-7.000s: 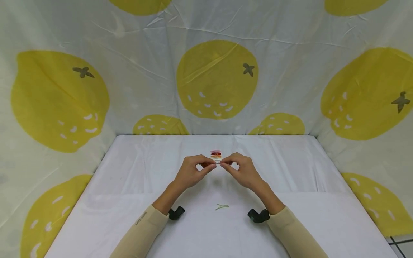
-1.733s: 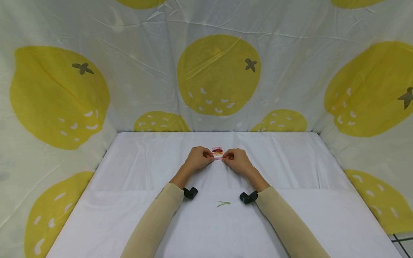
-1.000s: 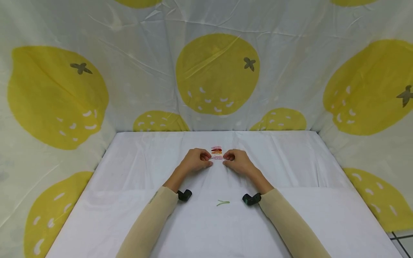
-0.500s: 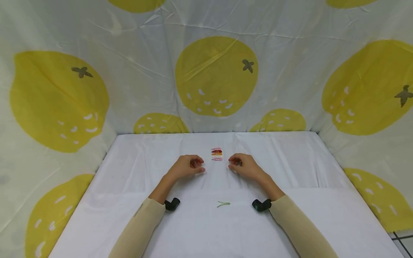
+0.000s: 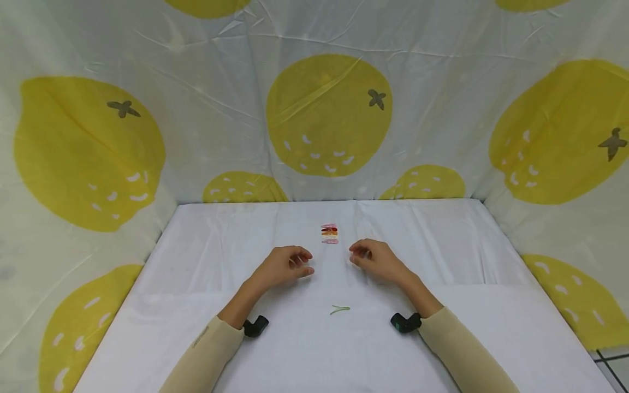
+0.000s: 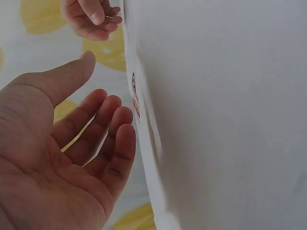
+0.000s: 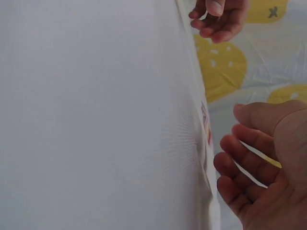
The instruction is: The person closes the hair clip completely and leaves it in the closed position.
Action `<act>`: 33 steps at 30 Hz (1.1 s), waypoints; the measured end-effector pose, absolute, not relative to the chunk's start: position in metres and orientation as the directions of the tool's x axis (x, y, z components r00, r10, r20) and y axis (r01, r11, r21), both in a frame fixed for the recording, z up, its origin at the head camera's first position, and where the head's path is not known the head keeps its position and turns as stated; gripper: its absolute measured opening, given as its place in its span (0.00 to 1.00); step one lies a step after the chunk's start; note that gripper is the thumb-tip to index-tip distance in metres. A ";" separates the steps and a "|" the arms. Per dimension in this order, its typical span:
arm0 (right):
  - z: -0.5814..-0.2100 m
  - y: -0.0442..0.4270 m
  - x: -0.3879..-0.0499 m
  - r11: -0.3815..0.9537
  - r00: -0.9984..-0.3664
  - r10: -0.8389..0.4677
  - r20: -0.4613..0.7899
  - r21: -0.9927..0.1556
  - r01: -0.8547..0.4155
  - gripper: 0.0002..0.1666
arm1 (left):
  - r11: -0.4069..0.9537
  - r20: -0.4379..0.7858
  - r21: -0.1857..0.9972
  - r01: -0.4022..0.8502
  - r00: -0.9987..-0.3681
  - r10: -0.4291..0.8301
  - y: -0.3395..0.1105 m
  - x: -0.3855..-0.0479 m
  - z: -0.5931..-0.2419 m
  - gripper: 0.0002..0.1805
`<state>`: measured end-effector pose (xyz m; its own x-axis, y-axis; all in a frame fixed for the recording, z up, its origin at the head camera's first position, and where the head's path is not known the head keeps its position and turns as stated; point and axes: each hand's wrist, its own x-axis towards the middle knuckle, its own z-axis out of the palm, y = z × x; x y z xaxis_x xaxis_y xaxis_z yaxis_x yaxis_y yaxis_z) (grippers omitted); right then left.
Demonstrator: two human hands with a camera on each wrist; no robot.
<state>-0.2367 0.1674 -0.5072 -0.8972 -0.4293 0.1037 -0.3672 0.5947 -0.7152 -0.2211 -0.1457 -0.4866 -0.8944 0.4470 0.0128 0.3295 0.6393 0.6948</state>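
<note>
A short stack of slim, tapered pieces (image 5: 330, 233) that look like hair clips lies on the white cloth toward the back, side by side in pink, red, orange, pale and pink. Just left of and nearer than this row, my left hand (image 5: 285, 266) hovers with loosely bent fingers and holds nothing. On the other side my right hand (image 5: 380, 262) is likewise held above the cloth, fingers relaxed, nothing between them. A thin green Y-shaped piece (image 5: 339, 309) lies nearer to me, between the forearms. In both wrist views the row is only a small coloured sliver.
The table (image 5: 329, 360) wears a wrinkled white cloth with a crease across it. Lemon-print curtains (image 5: 329, 114) stand along its back and both sides. Black wrist cameras (image 5: 256, 326) sit below each hand.
Both hands pinched a slim piece, set it down as the row's nearest pink one, and let go. Since then they have drawn apart and back toward me. The green piece stayed put.
</note>
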 end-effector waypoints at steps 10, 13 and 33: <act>-0.504 0.169 -0.214 0.563 -0.868 -0.468 0.166 -0.700 -0.438 0.17 | 0.599 0.064 0.709 0.372 -0.880 0.471 -0.138 -0.204 -0.482 0.20; -0.502 0.169 -0.208 0.557 -0.866 -0.476 0.156 -0.708 -0.434 0.17 | 0.590 0.063 0.713 0.379 -0.873 0.484 -0.135 -0.199 -0.482 0.20; -0.506 0.160 -0.176 0.445 -0.765 -0.623 0.165 -0.730 -0.519 0.20 | 0.561 0.070 0.662 0.498 -0.786 0.614 -0.114 -0.170 -0.485 0.18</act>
